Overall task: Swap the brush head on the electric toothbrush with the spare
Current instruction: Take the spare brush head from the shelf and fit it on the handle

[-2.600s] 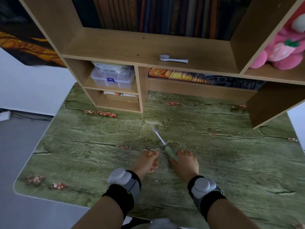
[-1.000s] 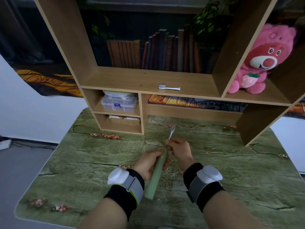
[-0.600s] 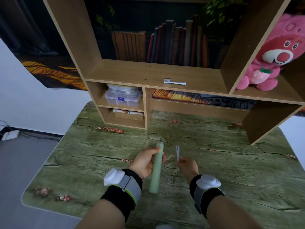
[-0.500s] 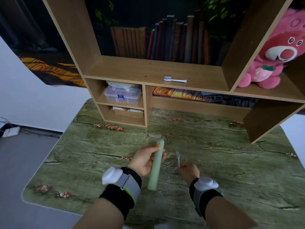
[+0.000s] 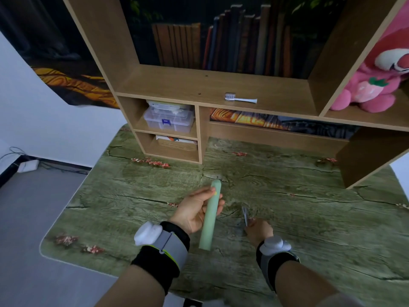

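Observation:
My left hand (image 5: 192, 211) grips the pale green toothbrush handle (image 5: 209, 216), which has no head on it and is tilted with its top pointing away from me. To its right, low over the green table (image 5: 309, 218), my right hand (image 5: 258, 231) pinches the detached brush head (image 5: 244, 215), thin and blurred, with its tip pointing up. The spare white brush head (image 5: 240, 99) lies on its side on the wooden shelf (image 5: 199, 85), bristles to the left, well beyond both hands.
The wooden shelf unit stands at the back of the table. A clear plastic box (image 5: 169, 118) sits in its left cubby above a flat box (image 5: 177, 141). A pink plush toy (image 5: 376, 83) fills the right compartment. Books line the back.
The head came off the handle: both hands were joined on the toothbrush, now they are apart. My right hand has lowered the detached head toward the table.

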A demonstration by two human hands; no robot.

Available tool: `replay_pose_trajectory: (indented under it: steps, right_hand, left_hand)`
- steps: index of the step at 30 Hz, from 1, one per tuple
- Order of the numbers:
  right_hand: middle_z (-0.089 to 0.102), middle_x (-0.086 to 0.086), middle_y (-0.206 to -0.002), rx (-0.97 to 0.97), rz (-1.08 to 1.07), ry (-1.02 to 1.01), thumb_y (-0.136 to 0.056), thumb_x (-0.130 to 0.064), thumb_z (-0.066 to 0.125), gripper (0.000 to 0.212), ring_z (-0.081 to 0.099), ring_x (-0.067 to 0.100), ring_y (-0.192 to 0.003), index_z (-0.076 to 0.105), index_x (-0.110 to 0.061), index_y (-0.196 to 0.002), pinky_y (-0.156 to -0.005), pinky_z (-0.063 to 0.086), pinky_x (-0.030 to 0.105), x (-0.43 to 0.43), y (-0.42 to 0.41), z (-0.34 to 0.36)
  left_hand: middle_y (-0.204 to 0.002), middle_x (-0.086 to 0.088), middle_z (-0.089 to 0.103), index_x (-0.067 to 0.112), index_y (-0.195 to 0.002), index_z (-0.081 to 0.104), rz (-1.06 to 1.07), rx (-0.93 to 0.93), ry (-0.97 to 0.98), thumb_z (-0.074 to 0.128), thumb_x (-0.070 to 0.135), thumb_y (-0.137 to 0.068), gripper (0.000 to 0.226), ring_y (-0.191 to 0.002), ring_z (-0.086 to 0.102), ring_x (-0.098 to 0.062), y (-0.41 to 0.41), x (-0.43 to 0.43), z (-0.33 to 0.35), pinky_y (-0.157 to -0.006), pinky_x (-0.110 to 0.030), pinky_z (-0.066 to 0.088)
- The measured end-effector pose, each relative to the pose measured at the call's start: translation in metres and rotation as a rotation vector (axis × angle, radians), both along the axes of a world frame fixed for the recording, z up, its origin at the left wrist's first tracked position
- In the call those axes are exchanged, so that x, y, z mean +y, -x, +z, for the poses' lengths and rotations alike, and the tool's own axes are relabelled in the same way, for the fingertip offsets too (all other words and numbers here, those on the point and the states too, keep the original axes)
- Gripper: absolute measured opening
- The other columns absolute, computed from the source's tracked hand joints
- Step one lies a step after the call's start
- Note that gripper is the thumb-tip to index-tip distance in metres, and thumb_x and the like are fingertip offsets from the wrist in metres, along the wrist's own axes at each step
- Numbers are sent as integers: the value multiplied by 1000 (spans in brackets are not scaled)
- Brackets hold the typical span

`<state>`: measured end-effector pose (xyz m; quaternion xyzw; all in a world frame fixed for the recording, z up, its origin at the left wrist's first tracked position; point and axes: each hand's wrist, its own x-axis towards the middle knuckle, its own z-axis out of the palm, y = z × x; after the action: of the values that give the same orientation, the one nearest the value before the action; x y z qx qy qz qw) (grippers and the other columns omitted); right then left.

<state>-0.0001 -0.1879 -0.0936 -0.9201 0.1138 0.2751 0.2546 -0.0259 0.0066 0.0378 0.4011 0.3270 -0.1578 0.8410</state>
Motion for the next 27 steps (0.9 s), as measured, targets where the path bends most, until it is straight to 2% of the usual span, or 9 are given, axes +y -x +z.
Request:
replay_pose_trajectory:
  steps: [3, 5, 7, 9, 12, 16, 20, 23, 27]
  right_hand:
    - [70, 19, -92, 5, -19, -55, -91, -21, 55, 23, 65, 33, -86, 71, -4, -89, -70, 45, 32, 1, -2, 2]
    - [63, 15, -66, -35, -47, -92, -94, -28, 53, 39, 58, 29, -59, 62, -5, -64, -58, 46, 33, 3, -6, 5]
    - [55, 10, -53, -128, -112, -149, -93, -33, 53, 46, 52, 29, -49, 56, -5, -56, -51, 41, 31, 7, -12, 14]
    - [46, 3, -49, -220, -140, -196, -87, -21, 53, 35, 40, 23, -46, 47, -9, -54, -48, 31, 28, 13, -24, 31]
    - [52, 2, -59, -367, -163, -292, -85, -17, 48, 20, 40, 18, -50, 53, -8, -69, -48, 31, 27, 21, -50, 77]
    - [60, 4, -71, -704, -93, -358, -94, -23, 50, 17, 52, 22, -58, 62, -10, -91, -49, 38, 29, 33, -84, 158]
    - [68, 12, -94, -1004, 14, -315, -94, -20, 52, 21, 58, 30, -88, 69, -8, -94, -77, 49, 41, 43, -115, 220]
    - [64, 15, -108, -1037, 113, -108, -94, -25, 51, 27, 51, 36, -102, 68, -10, -109, -92, 39, 41, 51, -140, 244]
    - [59, 16, -119, -987, 189, 127, -95, -27, 48, 32, 43, 37, -107, 65, -16, -119, -89, 41, 44, 60, -164, 255]
  left_hand:
    - [-80, -15, 74, 6, -97, 65, -2, -2, -6, 65, 10, -84, 13, -66, 72, -24, 0, 1, -2, -61, -34, 61]
    - [-79, -14, 75, 7, -96, 66, 1, -7, -8, 65, 10, -83, 13, -67, 72, -25, -2, 1, -1, -61, -34, 61]
    - [-78, -13, 75, 7, -98, 66, -4, -29, -14, 66, 10, -83, 15, -67, 72, -25, -8, 1, 3, -61, -34, 61]
    - [-79, -13, 75, 6, -97, 66, -13, -68, -25, 66, 10, -83, 15, -67, 72, -24, -18, 2, 10, -60, -33, 61]
    - [-76, -12, 75, 7, -92, 66, -11, -144, -42, 66, 10, -83, 10, -66, 72, -24, -39, 2, 31, -57, -32, 60]
    - [-73, -11, 74, 8, -89, 65, -1, -270, -61, 63, 10, -85, 5, -64, 72, -22, -69, 5, 67, -54, -29, 59]
    - [-85, -15, 67, 6, -99, 63, 36, -333, -81, 63, 11, -85, 14, -64, 71, -22, -87, 7, 91, -54, -29, 58]
    - [-86, -15, 67, 7, -106, 61, 45, -347, -57, 63, 11, -85, 22, -64, 71, -22, -88, 8, 100, -52, -29, 58]
    - [-85, -15, 68, 5, -104, 62, 42, -336, -45, 63, 11, -86, 19, -63, 71, -21, -83, 13, 99, -56, -29, 59]
